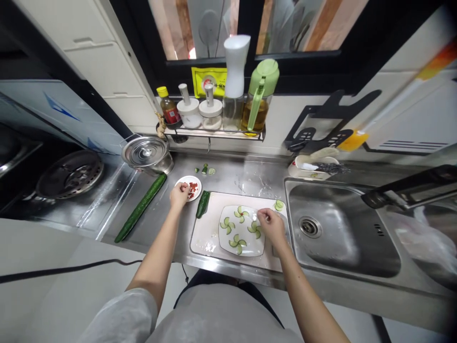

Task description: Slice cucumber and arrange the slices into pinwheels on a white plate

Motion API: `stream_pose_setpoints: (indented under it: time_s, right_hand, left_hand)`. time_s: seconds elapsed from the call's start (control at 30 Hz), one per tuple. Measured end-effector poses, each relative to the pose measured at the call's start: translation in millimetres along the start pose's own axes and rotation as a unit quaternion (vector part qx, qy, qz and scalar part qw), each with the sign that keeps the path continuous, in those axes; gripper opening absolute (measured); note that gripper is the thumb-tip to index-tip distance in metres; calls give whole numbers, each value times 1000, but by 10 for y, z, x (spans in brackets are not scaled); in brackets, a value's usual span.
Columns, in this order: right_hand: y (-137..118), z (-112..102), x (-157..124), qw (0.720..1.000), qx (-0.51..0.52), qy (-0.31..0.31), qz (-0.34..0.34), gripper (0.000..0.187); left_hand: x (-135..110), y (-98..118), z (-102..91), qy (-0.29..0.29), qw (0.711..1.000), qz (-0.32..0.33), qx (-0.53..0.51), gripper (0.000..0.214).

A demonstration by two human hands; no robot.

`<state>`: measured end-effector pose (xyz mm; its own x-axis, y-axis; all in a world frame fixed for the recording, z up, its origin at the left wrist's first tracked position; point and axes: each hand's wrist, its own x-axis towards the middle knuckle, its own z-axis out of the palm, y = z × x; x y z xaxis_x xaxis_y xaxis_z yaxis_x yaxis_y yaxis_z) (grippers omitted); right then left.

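A square white plate point(224, 239) lies on a white cutting board point(203, 233) and carries several pinwheel shapes made of cucumber slices point(242, 213). My right hand point(270, 224) rests at the plate's right edge, fingers pinched together by one pinwheel. My left hand point(179, 194) reaches to a small round white dish point(195, 181) of red bits point(193, 187), fingertips curled into it. A short cucumber piece point(203, 204) lies at the board's left edge. A long whole cucumber point(141, 207) lies on the steel counter further left.
A steel sink point(339, 228) sits right of the board, with loose cucumber slices point(279, 205) near it. A lidded pot point(147, 154) and stove burner point(71, 174) are at left. A shelf with bottles and jars point(214, 112) hangs behind. Cucumber scraps point(205, 169) lie at the back.
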<state>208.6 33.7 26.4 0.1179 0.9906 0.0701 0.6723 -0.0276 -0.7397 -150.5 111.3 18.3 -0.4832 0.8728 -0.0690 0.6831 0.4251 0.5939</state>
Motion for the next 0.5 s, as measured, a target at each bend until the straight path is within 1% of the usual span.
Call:
stream_pose_setpoints:
  time_s: [0.1, 0.17, 0.27, 0.4, 0.5]
  right_hand:
    - [-24, 19, -16, 1000, 4, -8, 1, 29]
    - [-41, 26, -27, 1000, 5, -13, 5, 29]
    - [-55, 23, -41, 1000, 3, -23, 8, 29]
    - [-51, 13, -57, 1000, 0, -30, 5, 27]
    - [-37, 12, -71, 1000, -5, -28, 7, 27]
  left_hand:
    - [234, -111, -101, 8, 997, -31, 74, 19]
    - [367, -163, -139, 4, 991, -35, 131, 20]
    - [514, -202, -164, -12, 980, -8, 198, 22]
    - [614, -187, -133, -46, 968, 53, 243, 23]
    - [646, -158, -75, -63, 961, 59, 263, 22]
